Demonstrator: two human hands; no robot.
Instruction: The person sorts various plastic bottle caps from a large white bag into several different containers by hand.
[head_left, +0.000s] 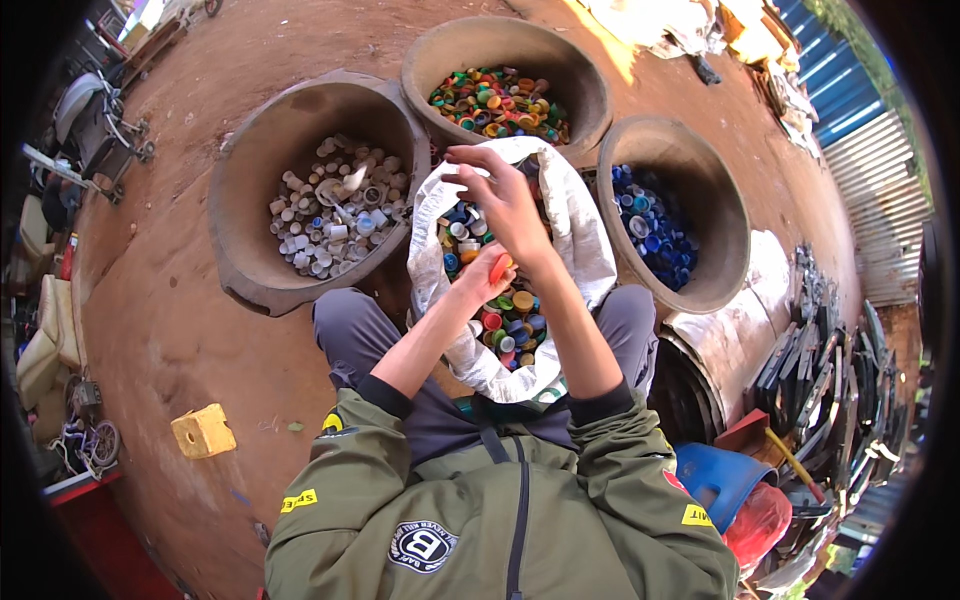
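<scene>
Between my knees stands a white woven sack (581, 247) with its rim rolled back, holding mixed coloured plastic bottle caps (517, 322). My left hand (480, 279) is over the sack's middle, closed around a red-orange plastic cap (500, 268). Farther forward, my right hand (491, 187) reaches across the sack's far left part, fingers spread and nothing visible in them. A blurred white piece (355, 178) shows over the white caps (337, 232) in the left tub (251, 180); whether it touches them I cannot tell.
The far tub (506, 34) holds red, yellow, orange and green caps (502, 101). Blue caps (654, 232) lie in the right tub (720, 195). On the dirt floor at left is a yellow block (203, 431). A blue plastic container (720, 480) and stacked dark parts (817, 367) stand right.
</scene>
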